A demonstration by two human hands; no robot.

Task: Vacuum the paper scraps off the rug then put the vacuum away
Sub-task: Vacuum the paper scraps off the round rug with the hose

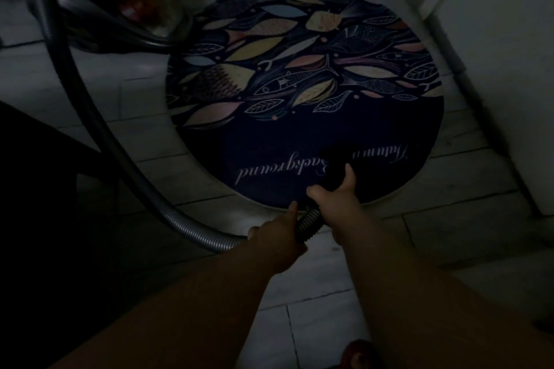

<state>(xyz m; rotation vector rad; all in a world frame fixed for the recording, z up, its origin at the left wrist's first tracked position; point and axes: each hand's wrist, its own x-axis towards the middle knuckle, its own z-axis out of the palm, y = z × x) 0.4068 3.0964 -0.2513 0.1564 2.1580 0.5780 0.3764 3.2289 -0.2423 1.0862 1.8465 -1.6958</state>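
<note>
Running down from the far left corner of the tiled floor (pixel 443 252), a grey ribbed vacuum hose (pixel 207 238) curved along the left side and bent right toward the near edge of the rug.

- Blurred body (pixel 132 6): dark, with a red patch, at the far left of the floor beside the rug's far-left edge; too smeared to name with certainty.
- Left hand (pixel 278 237): wrapped around the hose just short of the rug's near edge, forefinger stretched forward along it, the tip reaching the rim of the rug.
- Right hand (pixel 335 198): just beside the left and further forward, fingers curled round the black nozzle (pixel 335 159), thumb raised along its right side.
- Nozzle: black, lying over the rug near its near edge, covering the middle of the script lettering; whether its mouth touched the pile could not be told in the dim light.
- Round rug (pixel 299 54): dark ground, printed with leaves and fish on the far half and pale script on the near half, flat on the floor tiles.
- White cabinet (pixel 494 69): upright along the right side of the floor, close to the rug's right edge.
- Red object (pixel 356 352): at the near edge of the floor; kind not discernible.
</note>
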